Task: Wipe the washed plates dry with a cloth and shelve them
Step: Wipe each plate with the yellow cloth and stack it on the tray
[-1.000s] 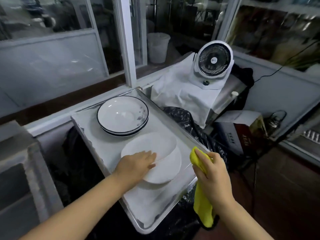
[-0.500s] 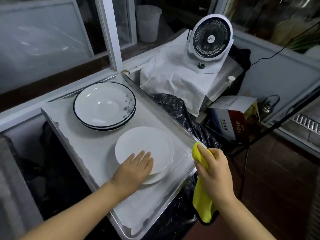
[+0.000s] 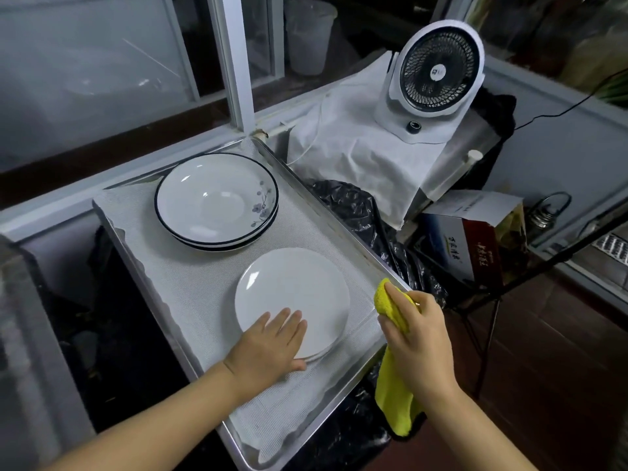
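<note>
The left hand (image 3: 272,345) is laid flat, fingers straight, on the near edge of the white plates (image 3: 292,300), which are stacked on the lined tray (image 3: 190,287). A yellow cloth (image 3: 394,379) is gripped in the curled right hand (image 3: 416,338) just beside the tray's right rim, its tail hanging below. Black-rimmed bowls (image 3: 217,200) are stacked at the tray's far end, apart from the plates.

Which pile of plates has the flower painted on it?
The far pile of dark-rimmed white plates, by the window: its top plate bears a small blossom sprig. The plain white round plates under the left hand are bare.
</note>
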